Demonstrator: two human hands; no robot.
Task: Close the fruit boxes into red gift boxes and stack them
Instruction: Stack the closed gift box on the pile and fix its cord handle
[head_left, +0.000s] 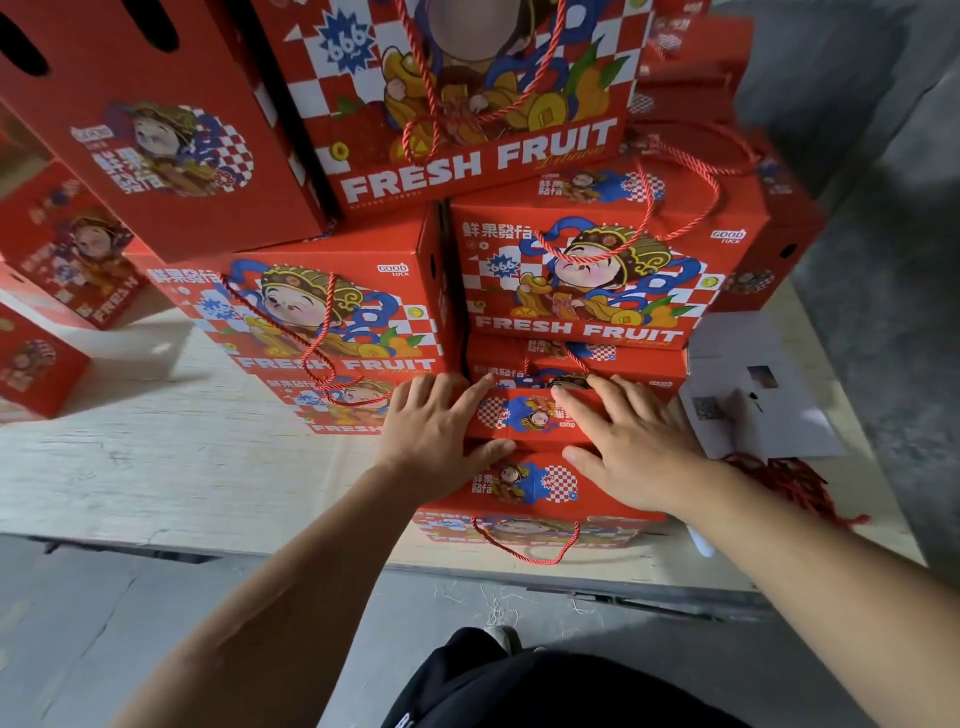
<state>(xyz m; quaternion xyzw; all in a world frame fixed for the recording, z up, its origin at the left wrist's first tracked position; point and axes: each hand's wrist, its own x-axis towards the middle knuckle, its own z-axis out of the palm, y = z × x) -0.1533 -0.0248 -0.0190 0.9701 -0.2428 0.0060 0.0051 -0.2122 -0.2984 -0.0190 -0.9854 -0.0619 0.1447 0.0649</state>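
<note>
A red gift box (524, 483) printed with a cartoon figure stands at the near edge of the wooden board, its top flaps folded down. My left hand (436, 436) lies flat on the left part of the top, fingers straight. My right hand (628, 441) presses flat on the right part of the top flap. A red rope handle (524, 545) hangs down the box's front. Behind it rise stacked closed gift boxes (587, 270) marked FRESH FRUIT.
More red boxes (47, 249) stand at the left on the pale wooden board (156, 441). White paper sheets (753, 389) and a bundle of red rope (789, 483) lie to the right. A grey concrete floor (156, 623) runs in front, and grey wall at the right.
</note>
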